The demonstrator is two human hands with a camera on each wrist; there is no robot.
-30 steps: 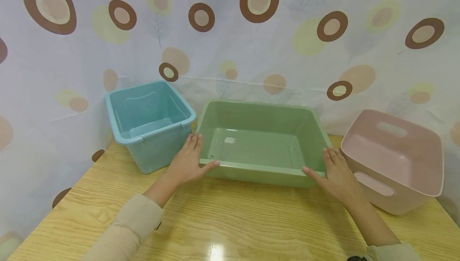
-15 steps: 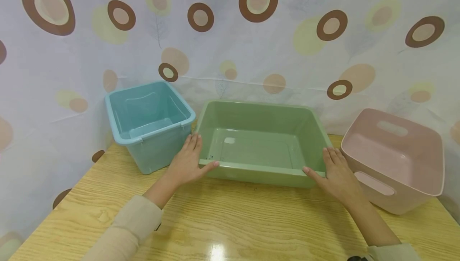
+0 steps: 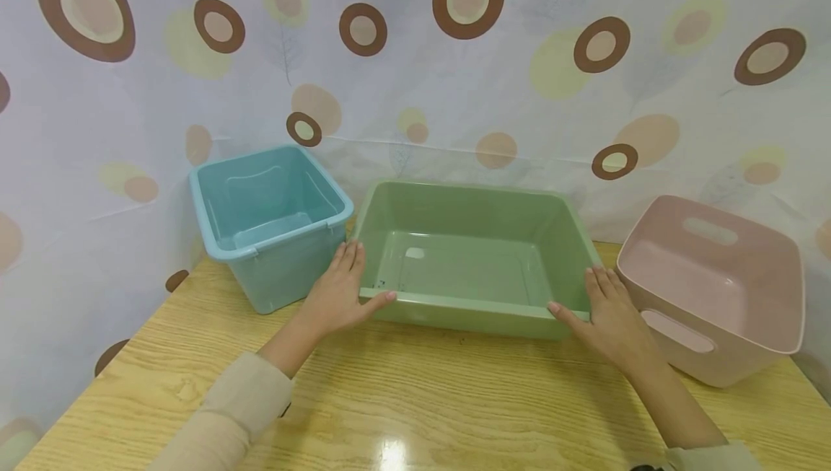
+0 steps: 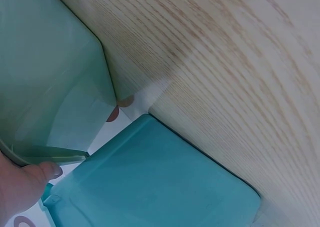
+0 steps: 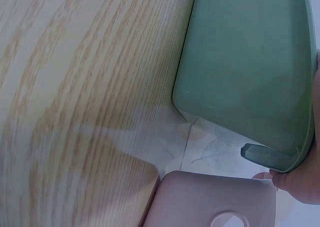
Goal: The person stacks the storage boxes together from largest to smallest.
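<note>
A green plastic bin (image 3: 467, 305) stands upright on the wooden table, with nothing large inside and a few dark specks near its front left corner. My left hand (image 3: 340, 298) rests on that corner, its fingers extended along the left side and its thumb on the front rim. At the front right corner, my right hand (image 3: 610, 319) lies the same way, thumb over the front rim and fingers along the right side. In the left wrist view, part of the left hand (image 4: 22, 189) touches the rim; the right wrist view shows the right hand (image 5: 302, 179) at its rim.
A blue bin (image 3: 286, 269) stands close to the left of the green one. A pink bin (image 3: 701, 345) with handle slots is at the right, near the right hand. Behind them hangs a patterned cloth (image 3: 415, 81). The wooden table (image 3: 448, 399) extends in front.
</note>
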